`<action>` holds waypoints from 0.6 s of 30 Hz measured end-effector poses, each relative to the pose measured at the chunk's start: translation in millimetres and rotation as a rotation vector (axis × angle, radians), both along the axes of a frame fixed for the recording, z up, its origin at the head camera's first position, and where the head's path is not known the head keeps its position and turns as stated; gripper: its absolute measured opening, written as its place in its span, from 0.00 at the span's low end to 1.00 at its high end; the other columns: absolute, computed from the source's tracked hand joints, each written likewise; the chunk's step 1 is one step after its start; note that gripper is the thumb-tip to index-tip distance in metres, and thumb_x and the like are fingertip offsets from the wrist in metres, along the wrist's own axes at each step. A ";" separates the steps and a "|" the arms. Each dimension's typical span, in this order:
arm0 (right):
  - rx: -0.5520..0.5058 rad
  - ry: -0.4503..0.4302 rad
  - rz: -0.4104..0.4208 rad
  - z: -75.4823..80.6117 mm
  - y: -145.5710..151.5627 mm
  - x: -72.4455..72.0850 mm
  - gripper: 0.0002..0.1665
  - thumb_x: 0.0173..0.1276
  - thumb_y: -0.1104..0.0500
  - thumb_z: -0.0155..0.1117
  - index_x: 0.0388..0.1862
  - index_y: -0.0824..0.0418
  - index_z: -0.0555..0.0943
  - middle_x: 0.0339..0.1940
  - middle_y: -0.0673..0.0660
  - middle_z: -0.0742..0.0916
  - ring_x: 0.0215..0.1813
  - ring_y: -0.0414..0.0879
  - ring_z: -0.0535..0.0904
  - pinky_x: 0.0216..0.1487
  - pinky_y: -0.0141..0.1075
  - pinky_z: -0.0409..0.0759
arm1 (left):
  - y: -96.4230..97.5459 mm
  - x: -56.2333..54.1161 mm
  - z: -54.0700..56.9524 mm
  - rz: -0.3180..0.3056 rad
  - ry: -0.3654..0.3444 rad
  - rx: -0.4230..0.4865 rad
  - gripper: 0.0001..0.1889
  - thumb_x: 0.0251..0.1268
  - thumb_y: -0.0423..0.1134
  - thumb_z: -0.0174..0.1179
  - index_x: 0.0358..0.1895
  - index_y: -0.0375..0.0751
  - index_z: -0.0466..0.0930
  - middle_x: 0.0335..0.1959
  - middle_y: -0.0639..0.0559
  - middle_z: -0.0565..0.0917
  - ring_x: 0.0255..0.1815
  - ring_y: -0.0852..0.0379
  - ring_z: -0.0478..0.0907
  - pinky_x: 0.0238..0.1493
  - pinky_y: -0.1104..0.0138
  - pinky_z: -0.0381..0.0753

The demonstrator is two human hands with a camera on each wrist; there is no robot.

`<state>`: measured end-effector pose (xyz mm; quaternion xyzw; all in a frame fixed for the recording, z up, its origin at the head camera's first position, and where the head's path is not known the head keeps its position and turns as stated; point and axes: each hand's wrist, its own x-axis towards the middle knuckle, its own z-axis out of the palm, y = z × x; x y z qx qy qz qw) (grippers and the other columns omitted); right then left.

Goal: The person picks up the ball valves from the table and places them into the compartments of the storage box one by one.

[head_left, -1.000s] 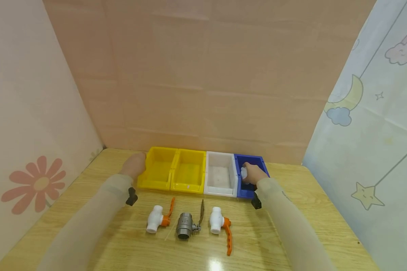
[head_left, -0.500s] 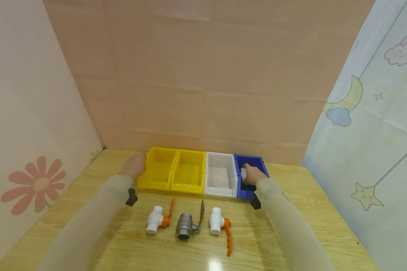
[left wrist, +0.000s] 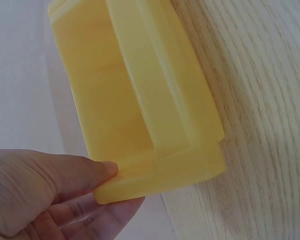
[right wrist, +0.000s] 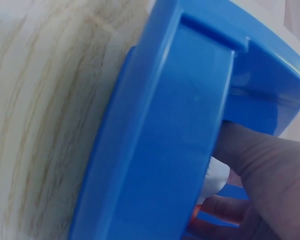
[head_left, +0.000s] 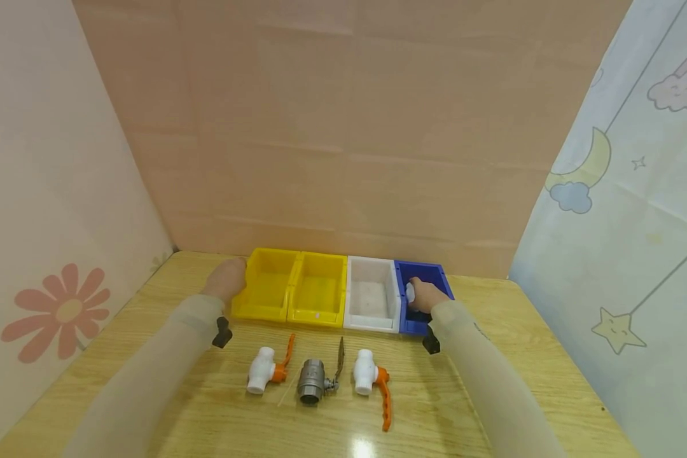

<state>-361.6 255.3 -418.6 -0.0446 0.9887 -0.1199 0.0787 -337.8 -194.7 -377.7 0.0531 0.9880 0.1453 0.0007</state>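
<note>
My left hand [head_left: 226, 278] grips the side of the leftmost yellow bin [head_left: 270, 280]. In the left wrist view the thumb lies inside the wall of that bin [left wrist: 175, 135], with fingers on its outer side. My right hand [head_left: 426, 296] reaches down into the blue bin [head_left: 423, 271] at the row's right end. Its fingers curl round a white plastic ball valve [right wrist: 216, 177], whose orange part shows near the fingers in the right wrist view. Much of that valve is hidden behind the bin's front wall and the hand.
Between the held bins stand a second yellow bin [head_left: 320, 289] and a white bin [head_left: 371, 296]. In front lie a white valve with an orange lever [head_left: 261, 371], a grey metal valve [head_left: 312, 381] and another white valve [head_left: 364, 373]. A thin stick [head_left: 288, 389] lies beside the metal valve.
Almost nothing differs: both hands keep their places at the bins. The white valve in the right hand has shifted very slightly.
</note>
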 end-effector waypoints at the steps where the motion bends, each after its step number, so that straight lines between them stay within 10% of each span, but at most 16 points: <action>1: -0.001 -0.004 -0.002 0.0 0.1 -0.2 0.42 0.59 0.60 0.68 0.69 0.71 0.61 0.58 0.72 0.78 0.56 0.63 0.78 0.59 0.56 0.74 | 0.1 0.0 0.0 0.000 -0.002 0.002 0.16 0.64 0.23 0.51 0.54 0.24 0.72 0.47 0.32 0.80 0.46 0.41 0.79 0.49 0.51 0.79; 18: -0.002 -0.074 -0.020 3.9 -1.5 0.5 0.46 0.64 0.59 0.63 0.74 0.73 0.53 0.66 0.75 0.72 0.64 0.66 0.71 0.64 0.58 0.68 | -1.6 -3.4 -3.0 -0.003 0.007 -0.010 0.14 0.63 0.24 0.51 0.52 0.25 0.72 0.44 0.33 0.81 0.42 0.43 0.78 0.45 0.52 0.78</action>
